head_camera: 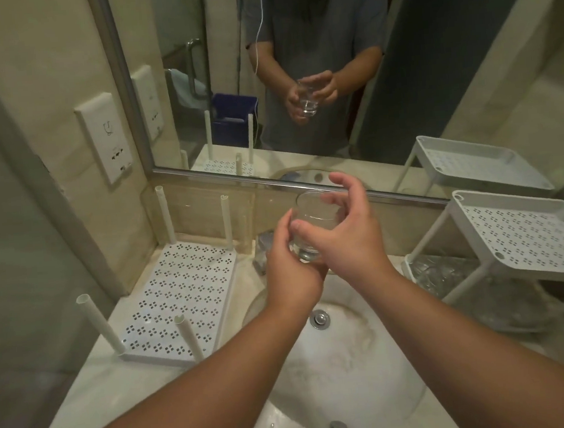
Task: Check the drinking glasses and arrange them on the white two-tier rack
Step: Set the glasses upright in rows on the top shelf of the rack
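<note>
A clear drinking glass (311, 211) is held upright above the back of the sink, between both hands. My left hand (286, 267) grips its lower part from below and from the left. My right hand (346, 229) curls round its right side, thumb across the front and fingers arched over the rim. The white two-tier rack (524, 228) stands at the right on the counter; its perforated top shelf carries nothing. Several clear glasses (447, 273) lie on its lower shelf, partly hidden by the top shelf.
A white perforated tray (182, 289) with upright posts lies on the counter to the left. The white sink (336, 361) is right below my arms. A mirror (295, 60) fills the wall ahead, and a socket plate (106, 136) is on the left wall.
</note>
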A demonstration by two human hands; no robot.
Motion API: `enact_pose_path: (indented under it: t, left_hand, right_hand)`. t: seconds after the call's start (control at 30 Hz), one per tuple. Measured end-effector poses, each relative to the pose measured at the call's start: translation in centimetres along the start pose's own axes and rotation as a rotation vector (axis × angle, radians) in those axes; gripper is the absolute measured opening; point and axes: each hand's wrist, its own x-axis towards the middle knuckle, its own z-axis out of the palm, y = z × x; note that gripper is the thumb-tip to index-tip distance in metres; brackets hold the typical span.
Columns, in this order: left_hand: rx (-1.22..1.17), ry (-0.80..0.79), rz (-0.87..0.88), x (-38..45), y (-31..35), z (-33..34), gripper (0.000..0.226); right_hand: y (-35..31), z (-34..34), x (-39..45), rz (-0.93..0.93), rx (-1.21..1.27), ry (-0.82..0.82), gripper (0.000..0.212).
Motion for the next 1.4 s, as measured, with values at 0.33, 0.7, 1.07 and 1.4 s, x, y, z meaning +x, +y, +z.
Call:
enact_pose_path:
  t: [0.33, 0.7, 1.07, 1.4]
  left_hand:
    - [-0.903, 0.068, -0.536, 0.1, 0.3, 10.4, 0.048]
    - [-0.030, -0.044, -0.192, 0.6, -2.8, 23.0, 0.038]
    - [0.783, -0.255, 0.103, 3.8, -6.2, 30.3, 0.056]
    - [0.994, -0.339, 0.094, 6.2, -9.3, 33.2, 0.062]
  right_hand:
    - [2.5, -6.2, 2.5, -0.055, -0.205, 0.163, 0.074]
    - [8.6, -19.0, 6.8, 0.006, -0.236, 0.277, 0.069]
    - [16.9, -28.0, 11.1, 0.048, -0.240, 0.233, 0.070]
    - [21.8, -30.0, 14.1, 0.056, -0.241, 0.182, 0.071]
